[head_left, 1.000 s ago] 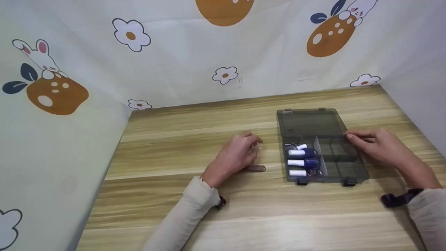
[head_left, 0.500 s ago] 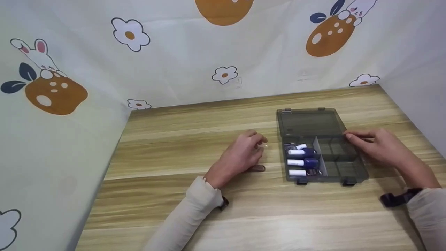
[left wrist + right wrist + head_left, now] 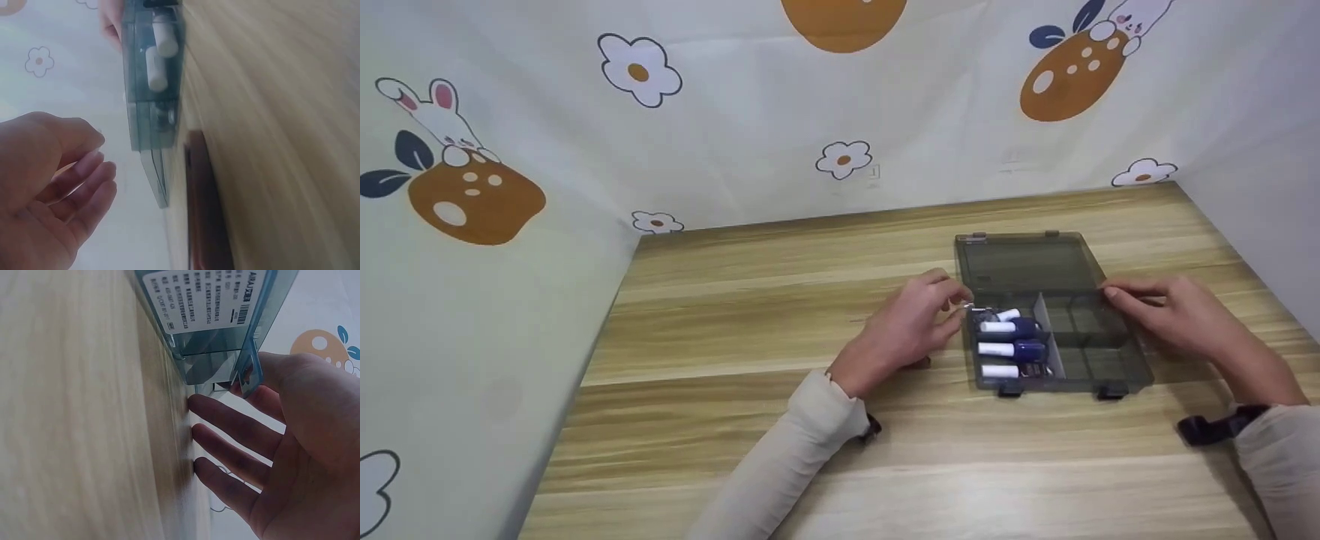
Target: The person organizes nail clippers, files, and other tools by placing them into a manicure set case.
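Observation:
A smoky grey, see-through compartment box (image 3: 1102, 364) lies open on the table, its lid (image 3: 1027, 262) laid back. Several nail polish bottles (image 3: 1030, 350) with white caps fill the left section. At the box's upper left edge, my left hand (image 3: 911, 319) pinches a tiny clear, shiny piece (image 3: 968, 306) between thumb and fingertips; its kind cannot be made out. My right hand (image 3: 1192, 315) grips the box's right side by the hinge with thumb and forefinger. In the right wrist view, its other fingers extend down to the table.
Beneath the left hand lies a slim reddish-brown item (image 3: 208, 214), mostly hidden in the head view. A white divider (image 3: 1050, 336) separates the bottles from the right-hand compartments. Patterned cloth (image 3: 750, 112) walls the table's back and left; a plain pale wall (image 3: 1260, 180) stands right.
My left hand has moved right across the table to the box's left edge, carrying the tiny clear piece and covering more of the reddish-brown item. My right hand and the box stay put.

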Tool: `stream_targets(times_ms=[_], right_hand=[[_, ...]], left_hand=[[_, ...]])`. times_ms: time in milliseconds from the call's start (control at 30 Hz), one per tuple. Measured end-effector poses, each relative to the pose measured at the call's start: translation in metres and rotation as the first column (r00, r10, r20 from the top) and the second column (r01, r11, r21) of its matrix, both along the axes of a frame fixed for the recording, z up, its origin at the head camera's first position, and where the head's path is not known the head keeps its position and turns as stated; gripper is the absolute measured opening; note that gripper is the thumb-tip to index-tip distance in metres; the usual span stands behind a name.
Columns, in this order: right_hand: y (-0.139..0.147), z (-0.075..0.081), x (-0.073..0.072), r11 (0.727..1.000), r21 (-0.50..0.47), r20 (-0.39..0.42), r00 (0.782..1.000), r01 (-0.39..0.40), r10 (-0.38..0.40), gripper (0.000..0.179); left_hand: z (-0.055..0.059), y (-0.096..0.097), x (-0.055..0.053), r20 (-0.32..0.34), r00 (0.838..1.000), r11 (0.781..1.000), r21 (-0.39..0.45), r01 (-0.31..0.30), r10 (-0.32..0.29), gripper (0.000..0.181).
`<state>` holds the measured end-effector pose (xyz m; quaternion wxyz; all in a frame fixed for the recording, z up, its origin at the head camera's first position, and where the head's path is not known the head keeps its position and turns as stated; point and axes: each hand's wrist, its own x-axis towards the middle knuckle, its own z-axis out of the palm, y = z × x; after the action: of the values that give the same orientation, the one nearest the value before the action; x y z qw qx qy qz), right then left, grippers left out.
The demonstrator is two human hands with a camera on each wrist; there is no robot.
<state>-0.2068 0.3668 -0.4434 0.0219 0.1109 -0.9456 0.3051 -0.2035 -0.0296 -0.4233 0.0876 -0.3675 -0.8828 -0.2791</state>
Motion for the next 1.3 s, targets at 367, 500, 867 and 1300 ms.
stream_targets(times_ms=[367,500,867,1300], right_hand=[[-0.002,0.002,0.0,1.0,0.014,0.075,0.997,0.014,-0.015,0.046],[-0.002,0.002,0.0,1.0,0.022,0.06,0.998,0.017,-0.019,0.045],[-0.002,0.002,0.001,0.999,0.026,0.035,0.999,0.026,-0.027,0.043],[-0.002,0.002,0.001,0.999,0.03,0.0,1.0,0.015,-0.015,0.04]], left_hand=[[0.003,0.021,-0.002,0.014,1.0,0.999,-0.046,-0.02,0.021,0.02],[0.003,0.028,-0.001,-0.014,1.0,0.998,-0.064,-0.021,0.02,0.02],[0.005,0.046,0.002,-0.027,1.0,0.997,-0.072,0.008,-0.01,0.021],[0.001,0.071,0.0,-0.021,0.999,0.992,-0.119,0.038,-0.041,0.018]])
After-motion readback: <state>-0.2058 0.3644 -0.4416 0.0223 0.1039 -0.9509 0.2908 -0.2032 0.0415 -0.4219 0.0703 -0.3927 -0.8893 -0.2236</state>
